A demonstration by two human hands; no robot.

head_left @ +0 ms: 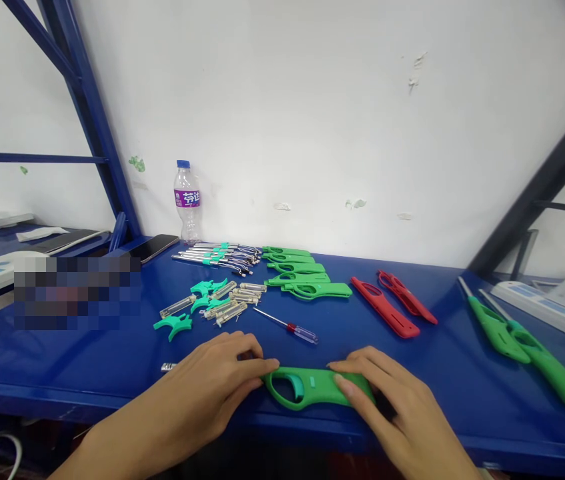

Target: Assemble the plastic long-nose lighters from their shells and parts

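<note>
A green utility lighter [319, 387] with a teal trigger lies sideways at the table's front edge, between both hands. My left hand [229, 383] pinches its front end. A metal tip [167, 367] pokes out to the left behind that hand; the length between is hidden. My right hand [387, 393] grips the rear of the handle, thumb on the near side and fingers over the far edge. Just beyond the hands lies a screwdriver [303, 333] with a clear purple handle. Several teal triggers [175, 325] and clear fuel tanks [232, 312] are scattered behind my left hand.
Green shell halves [316, 290] and metal lighter rods with wires [212, 255] lie at the back. Two red shells [385, 308] are right of centre; two green lighters [547, 367] lie far right beside a power strip [552, 307]. A bottle [188, 207] and phone [155, 247] stand back left.
</note>
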